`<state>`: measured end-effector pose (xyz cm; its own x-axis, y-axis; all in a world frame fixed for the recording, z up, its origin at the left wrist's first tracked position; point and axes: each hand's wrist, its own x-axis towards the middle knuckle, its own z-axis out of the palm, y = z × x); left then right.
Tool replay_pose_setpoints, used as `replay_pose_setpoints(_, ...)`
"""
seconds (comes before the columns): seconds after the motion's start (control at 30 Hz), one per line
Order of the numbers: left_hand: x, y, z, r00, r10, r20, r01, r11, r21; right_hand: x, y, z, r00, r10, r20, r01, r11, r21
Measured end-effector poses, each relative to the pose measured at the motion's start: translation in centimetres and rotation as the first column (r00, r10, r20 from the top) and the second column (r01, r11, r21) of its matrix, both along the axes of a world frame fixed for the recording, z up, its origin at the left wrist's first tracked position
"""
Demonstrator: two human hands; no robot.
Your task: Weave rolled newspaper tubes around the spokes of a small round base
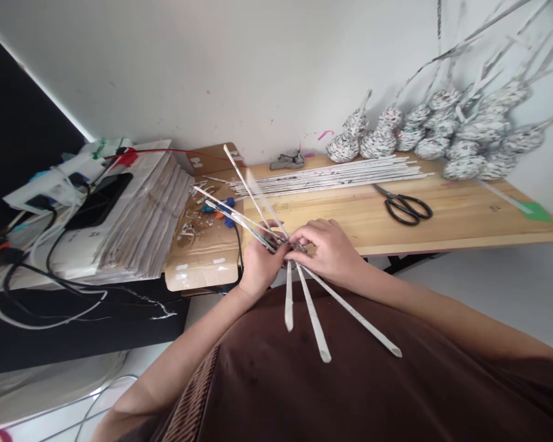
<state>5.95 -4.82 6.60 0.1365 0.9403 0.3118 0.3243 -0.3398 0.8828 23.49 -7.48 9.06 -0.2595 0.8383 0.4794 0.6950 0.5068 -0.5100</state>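
Note:
A small woven paper piece (289, 265) is held between my two hands, close to my body, and mostly hidden by my fingers. Several rolled paper tubes (314, 313) stick out of it, some toward my lap and some up toward the table. My left hand (262, 261) is closed round the piece's left side, with tubes passing over its fingers. On the right side, my right hand (325, 245) pinches the weave or a tube with its thumb and index finger; which one I cannot tell.
Black scissors (403, 207) and a row of paper tubes (332, 177) lie on the wooden table (470, 212). Woven gourd shapes (382, 138) stand at the back right. At the left are stacked papers (152, 215), a phone (102, 199), cables and cardboard (203, 273) with scraps.

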Motion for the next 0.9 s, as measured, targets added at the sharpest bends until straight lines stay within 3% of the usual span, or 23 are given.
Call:
replay_pose_setpoints(0.13, 0.0, 0.0, 0.1, 1.000, -0.018, -0.002, 0.018, 0.999, -0.028, 0.0, 0.1, -0.2, 1.000, 0.012, -0.020, -0.013, 0.998, -0.055)
replay_pose_setpoints(0.2, 0.1, 0.1, 0.2, 0.999, -0.034, -0.002, 0.034, 0.999, -0.040, 0.1, 0.1, -0.3, 0.984, 0.038, -0.172, -0.057, 0.992, -0.109)
replay_pose_setpoints(0.3, 0.0, 0.2, 0.4, 0.998, -0.063, 0.018, 0.064, 0.996, -0.056, -0.1, -0.2, -0.3, 0.875, 0.017, -0.483, -0.143, 0.964, -0.225)
replay_pose_setpoints(0.4, -0.3, 0.4, 0.4, 0.995, -0.074, 0.065, 0.082, 0.990, -0.117, -0.1, -0.6, -0.2, 0.798, -0.012, -0.602, -0.211, 0.931, -0.299)
replay_pose_setpoints(0.6, -1.1, 0.9, -0.4, 0.989, -0.041, 0.145, 0.073, 0.972, -0.225, 0.3, -1.7, 0.1, 0.834, 0.013, -0.552, -0.163, 0.961, -0.223)
replay_pose_setpoints(0.73, -1.3, 0.8, 0.0, 0.976, -0.021, 0.215, 0.062, 0.981, -0.185, 0.5, -2.2, -0.1, 0.868, 0.148, -0.474, -0.227, 0.967, -0.112)
replay_pose_setpoints(0.9, -1.4, 0.5, 0.7, 0.974, -0.003, 0.226, 0.025, 0.995, -0.093, 0.9, -2.5, -0.9, 0.834, 0.269, -0.482, -0.325, 0.945, -0.035)
